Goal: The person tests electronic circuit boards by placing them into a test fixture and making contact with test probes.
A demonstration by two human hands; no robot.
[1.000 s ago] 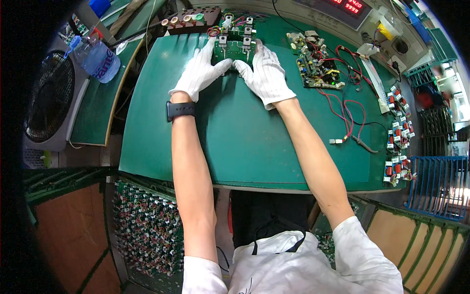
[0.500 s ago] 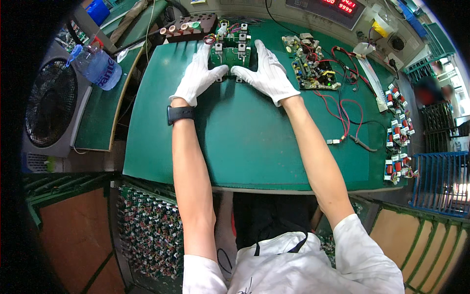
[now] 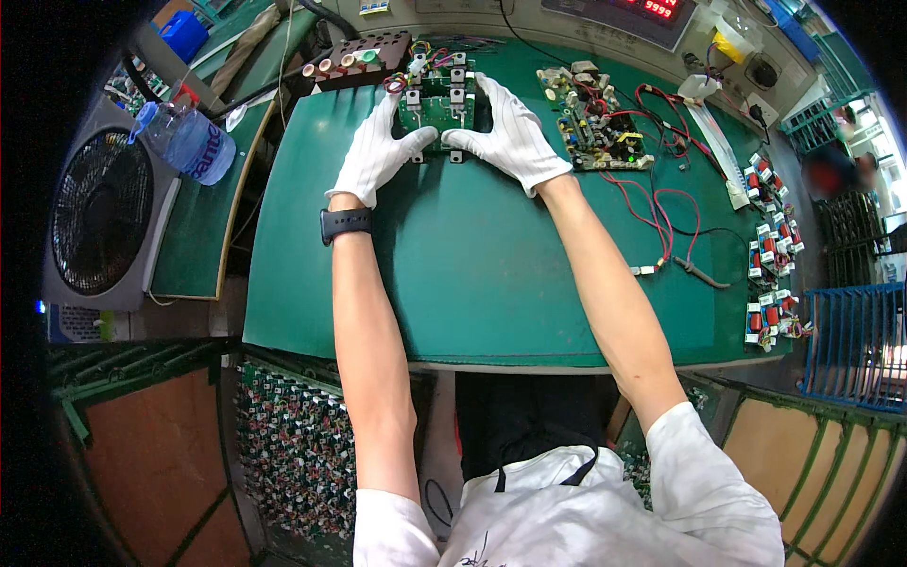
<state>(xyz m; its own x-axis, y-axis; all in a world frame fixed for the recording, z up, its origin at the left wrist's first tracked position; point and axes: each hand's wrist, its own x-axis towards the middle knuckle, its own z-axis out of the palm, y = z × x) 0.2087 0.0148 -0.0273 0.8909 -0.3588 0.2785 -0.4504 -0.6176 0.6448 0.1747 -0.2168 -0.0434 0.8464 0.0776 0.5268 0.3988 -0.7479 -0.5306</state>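
1. Circuit boards (image 3: 435, 113), green and set with square black parts, lay close together on the far part of the green tabletop (image 3: 510, 274), between your two hands.
2. Your left grip (image 3: 381, 151), white-gloved, was spread: fingers along the boards' left side, thumb at their near edge.
3. Your right grip (image 3: 515, 137), likewise gloved and spread, matched it on the right side; how firmly either pressed could not be told.
4. You wore a dark wristwatch (image 3: 347, 224) on the left wrist.
5. A brown block (image 3: 392, 55) sat just beyond your left fingertips.
6. A component-crowded module (image 3: 600, 123) lay to the right of your right grip.
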